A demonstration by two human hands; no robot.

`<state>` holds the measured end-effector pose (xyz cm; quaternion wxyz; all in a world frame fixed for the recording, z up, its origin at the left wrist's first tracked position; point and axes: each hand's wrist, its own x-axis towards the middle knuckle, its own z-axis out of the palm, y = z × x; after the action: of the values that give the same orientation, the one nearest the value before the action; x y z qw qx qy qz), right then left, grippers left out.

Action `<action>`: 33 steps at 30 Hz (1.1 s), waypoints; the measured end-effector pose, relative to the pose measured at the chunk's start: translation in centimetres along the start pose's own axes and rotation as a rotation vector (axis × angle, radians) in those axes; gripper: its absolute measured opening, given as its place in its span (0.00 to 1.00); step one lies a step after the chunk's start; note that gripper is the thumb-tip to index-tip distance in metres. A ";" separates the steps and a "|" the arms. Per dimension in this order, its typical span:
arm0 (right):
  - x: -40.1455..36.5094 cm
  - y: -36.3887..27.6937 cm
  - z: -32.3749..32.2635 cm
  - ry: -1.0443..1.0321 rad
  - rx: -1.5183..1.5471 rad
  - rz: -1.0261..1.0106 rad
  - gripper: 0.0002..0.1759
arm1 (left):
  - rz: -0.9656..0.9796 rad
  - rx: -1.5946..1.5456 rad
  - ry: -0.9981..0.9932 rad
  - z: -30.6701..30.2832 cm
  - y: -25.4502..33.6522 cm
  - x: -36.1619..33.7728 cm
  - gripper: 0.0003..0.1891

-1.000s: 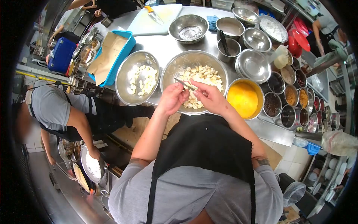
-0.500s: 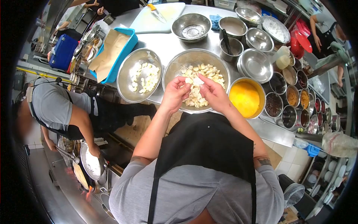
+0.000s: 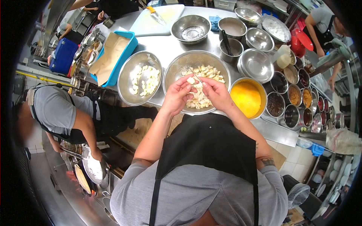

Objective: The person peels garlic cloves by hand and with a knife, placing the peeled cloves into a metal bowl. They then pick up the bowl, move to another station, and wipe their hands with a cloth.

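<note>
My left hand (image 3: pixel 178 93) is closed, pinching a pale garlic clove (image 3: pixel 191 80) between thumb and fingertips. My right hand (image 3: pixel 215 92) is closed beside it on a thin, blade-like thing (image 3: pixel 196 75), which looks like a small knife; its handle is hidden in the fingers. Both hands are over a large perforated metal colander (image 3: pixel 174 67) of unpeeled garlic cloves and papery skins (image 3: pixel 209 72). To the left, a second colander (image 3: pixel 126 78) contains smooth, peeled cloves (image 3: pixel 150 78).
A pot of yellow liquid (image 3: pixel 247 97) stands right of the colander. Behind are an empty strainer (image 3: pixel 190 29), stacked bowls (image 3: pixel 257 64) and a cutting board with a knife (image 3: pixel 158 17). A blue paper-lined tray (image 3: pixel 130 45) lies left. A co-worker (image 3: pixel 71 113) handles pans at left.
The clove has turned in my left fingertips, and the thin blade in my right hand now points up and left across it. At left, the co-worker's pan has tilted.
</note>
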<state>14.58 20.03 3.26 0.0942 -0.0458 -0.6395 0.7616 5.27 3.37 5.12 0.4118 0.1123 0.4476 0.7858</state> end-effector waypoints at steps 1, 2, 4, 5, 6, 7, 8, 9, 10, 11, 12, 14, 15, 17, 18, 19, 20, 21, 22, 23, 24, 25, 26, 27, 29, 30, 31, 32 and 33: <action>0.0 0.0 0.1 -0.006 -0.001 -0.001 0.17 | -0.003 0.000 -0.012 -0.3 0.0 0.0 0.22; 0.0 -0.1 0.2 -0.013 -0.002 -0.002 0.17 | -0.007 0.000 -0.024 -0.5 -0.1 0.0 0.23; 0.0 -0.2 0.2 -0.017 -0.051 -0.012 0.18 | 0.001 0.004 -0.022 -0.8 -0.2 0.2 0.22; 0.0 -0.3 0.2 -0.020 -0.077 -0.017 0.19 | 0.006 0.006 -0.021 -0.8 -0.3 0.2 0.21; 0.0 -0.5 0.1 -0.005 -0.100 0.036 0.20 | 0.018 0.032 -0.001 -0.7 -0.3 0.2 0.20; 0.1 -0.8 -0.1 0.009 -0.122 0.089 0.20 | 0.029 0.058 0.020 -0.6 -0.2 0.1 0.18; 0.2 -1.0 -0.2 0.023 -0.145 0.143 0.21 | 0.041 0.083 0.041 -0.5 -0.2 0.1 0.17; 0.1 -0.8 -0.3 0.040 -0.137 0.176 0.21 | 0.049 0.074 0.046 -0.7 -0.3 0.1 0.15; 0.1 -0.3 -0.3 0.056 -0.130 0.209 0.21 | 0.058 0.065 0.052 -1.2 -0.5 0.2 0.13; 0.1 0.3 -0.3 0.072 -0.122 0.242 0.22 | 0.066 0.055 0.057 -1.4 -0.7 0.2 0.12; 0.2 1.2 -0.4 0.081 -0.163 0.225 0.22 | 0.084 0.053 0.063 -1.5 -0.8 0.3 0.11; 0.4 2.7 -0.6 0.078 -0.268 0.200 0.22 | 0.119 0.049 0.075 -1.4 -1.0 0.3 0.10; 0.5 2.6 -0.7 0.067 -0.332 0.190 0.22 | 0.126 0.042 0.076 -1.3 -1.0 0.3 0.10; 0.5 2.2 -1.2 0.004 -0.506 0.185 0.23 | 0.139 0.030 0.076 -1.3 -1.1 0.3 0.10; 0.4 2.1 -1.2 0.014 -0.485 0.204 0.22 | 0.142 0.027 0.076 -1.3 -1.1 0.3 0.10; 0.3 2.2 -1.2 0.023 -0.465 0.222 0.21 | 0.145 0.025 0.077 -1.3 -1.1 0.3 0.10; 0.3 2.1 -1.1 0.031 -0.444 0.240 0.20 | 0.149 0.022 0.079 -1.4 -1.1 0.3 0.10; 0.2 1.6 -0.8 0.040 -0.378 0.215 0.20 | 0.151 0.026 0.085 -1.4 -1.1 0.3 0.10; 0.1 0.9 -0.5 0.049 -0.310 0.189 0.20 | 0.152 0.031 0.092 -1.4 -1.1 0.3 0.10; 0.0 0.3 -0.2 0.058 -0.242 0.164 0.21 | 0.152 0.035 0.098 -1.5 -1.1 0.3 0.10; -0.1 -0.1 0.0 0.063 -0.167 0.145 0.23 | 0.160 0.035 0.103 -1.5 -1.2 0.3 0.11; -0.2 -0.4 0.2 0.068 -0.092 0.127 0.25 | 0.169 0.035 0.107 -1.7 -1.4 0.3 0.11; -0.3 -0.7 0.3 0.073 -0.018 0.108 0.28 | 0.179 0.034 0.111 -1.7 -1.5 0.3 0.11; -0.4 -1.0 0.4 0.026 -0.018 0.086 0.29 | 0.183 0.037 0.115 -1.7 -1.5 0.3 0.11; -0.6 -1.7 0.6 -0.068 -0.017 0.045 0.32 | 0.189 0.044 0.124 -1.4 -1.3 0.3 0.11; -0.7 -1.7 0.7 -0.093 -0.028 0.030 0.31 | 0.191 0.040 0.125 -1.3 -1.2 0.3 0.11; -0.7 -1.8 0.8 -0.117 -0.039 0.016 0.30 | 0.192 0.036 0.126 -1.3 -1.2 0.3 0.10; -0.8 -1.9 0.8 -0.141 -0.050 0.000 0.29 | 0.193 0.032 0.127 -1.2 -1.1 0.3 0.10; -0.8 -2.2 0.9 -0.142 -0.053 0.008 0.29 | 0.190 0.036 0.126 -1.1 -1.1 0.4 0.10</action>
<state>15.36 19.41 5.52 0.0441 0.0031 -0.6644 0.7460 5.00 3.25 3.50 0.3045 0.1121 0.4740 0.8185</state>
